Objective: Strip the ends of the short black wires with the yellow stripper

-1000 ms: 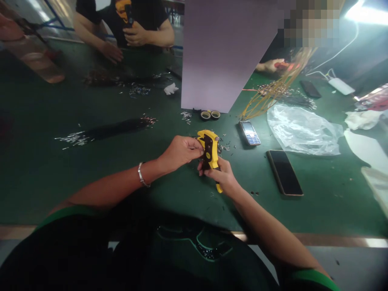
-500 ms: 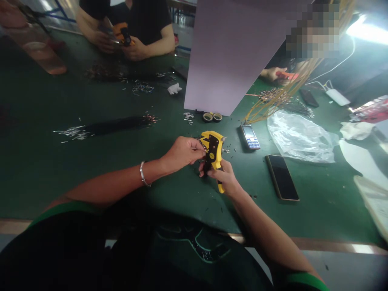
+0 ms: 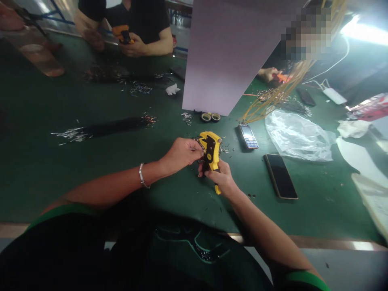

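My right hand (image 3: pixel 222 176) is wrapped round the handles of a yellow and black wire-stripping tool (image 3: pixel 210 148), whose head points up and away from me. Beside the tool's jaws, my left hand (image 3: pixel 184 152) is closed in a pinch; what it holds is too small to make out. Small bits of wire (image 3: pixel 223 150) lie around the tool head. Left of my hands, a bundle of black wires (image 3: pixel 113 126) with pale and coppery ends lies on the green table (image 3: pixel 121 155).
A keypad phone (image 3: pixel 248 136), a dark smartphone (image 3: pixel 281 176) and a clear plastic bag (image 3: pixel 300 135) lie to the right. A tall pale panel (image 3: pixel 220 56) stands ahead, with two tape rolls (image 3: pixel 210 117) at its base. Across the table, a person's hand (image 3: pixel 135 46) holds an orange tool.
The view has shifted slightly. The person across has moved one hand away from the orange tool. My hands keep nearly the same pose around the yellow tool.
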Available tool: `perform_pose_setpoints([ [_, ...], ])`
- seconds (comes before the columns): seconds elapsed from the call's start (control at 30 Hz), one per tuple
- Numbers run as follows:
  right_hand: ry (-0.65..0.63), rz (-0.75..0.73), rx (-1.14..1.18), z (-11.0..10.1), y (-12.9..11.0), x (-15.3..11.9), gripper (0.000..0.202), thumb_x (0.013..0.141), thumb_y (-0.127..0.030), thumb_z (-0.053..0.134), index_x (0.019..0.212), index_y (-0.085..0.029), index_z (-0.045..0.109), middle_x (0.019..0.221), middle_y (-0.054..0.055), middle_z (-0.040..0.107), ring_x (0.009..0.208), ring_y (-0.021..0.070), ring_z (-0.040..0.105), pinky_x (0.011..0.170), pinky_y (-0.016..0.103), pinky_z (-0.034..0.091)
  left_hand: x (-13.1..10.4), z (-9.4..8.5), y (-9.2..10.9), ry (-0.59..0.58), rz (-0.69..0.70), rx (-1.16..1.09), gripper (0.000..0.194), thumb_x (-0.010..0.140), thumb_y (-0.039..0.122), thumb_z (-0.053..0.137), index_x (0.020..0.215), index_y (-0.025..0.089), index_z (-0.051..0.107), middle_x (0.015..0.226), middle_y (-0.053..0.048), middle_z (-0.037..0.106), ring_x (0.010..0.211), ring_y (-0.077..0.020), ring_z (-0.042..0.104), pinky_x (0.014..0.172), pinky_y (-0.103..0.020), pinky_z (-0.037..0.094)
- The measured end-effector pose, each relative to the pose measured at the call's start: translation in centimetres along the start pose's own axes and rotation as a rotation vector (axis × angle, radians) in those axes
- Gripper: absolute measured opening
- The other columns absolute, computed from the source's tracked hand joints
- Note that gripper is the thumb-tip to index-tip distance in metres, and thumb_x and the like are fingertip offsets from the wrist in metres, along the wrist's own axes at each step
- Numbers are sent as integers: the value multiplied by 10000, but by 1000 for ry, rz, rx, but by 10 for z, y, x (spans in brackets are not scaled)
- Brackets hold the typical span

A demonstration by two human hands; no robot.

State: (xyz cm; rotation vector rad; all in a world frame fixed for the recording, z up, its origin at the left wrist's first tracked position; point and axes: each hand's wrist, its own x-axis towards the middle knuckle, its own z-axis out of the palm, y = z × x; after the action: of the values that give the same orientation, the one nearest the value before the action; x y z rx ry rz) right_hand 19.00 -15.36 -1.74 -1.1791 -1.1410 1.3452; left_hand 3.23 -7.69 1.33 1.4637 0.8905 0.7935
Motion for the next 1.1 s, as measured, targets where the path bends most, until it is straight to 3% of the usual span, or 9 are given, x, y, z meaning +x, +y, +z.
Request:
perform_pose_setpoints([
  [0.47, 66, -38, -43, 9, 9, 6, 294, 593, -188, 575, 885, -180, 603, 649, -34, 593, 537, 138, 533, 541, 286, 438, 1, -6, 15, 1, -75, 109, 108, 725, 127, 619, 644, 173, 674, 419, 64, 473, 386, -50, 363, 407, -224, 242],
  [1.1, 109, -73, -46, 17, 19, 11, 211, 607, -206, 554, 818, -201, 556, 591, -63, 541, 422, 103, 484, 418, 254, 401, 8, -14, 5, -7, -62, 123, 104, 724, 127, 635, 643, 179, 675, 475, 30, 521, 413, -59, 390, 427, -249, 255],
])
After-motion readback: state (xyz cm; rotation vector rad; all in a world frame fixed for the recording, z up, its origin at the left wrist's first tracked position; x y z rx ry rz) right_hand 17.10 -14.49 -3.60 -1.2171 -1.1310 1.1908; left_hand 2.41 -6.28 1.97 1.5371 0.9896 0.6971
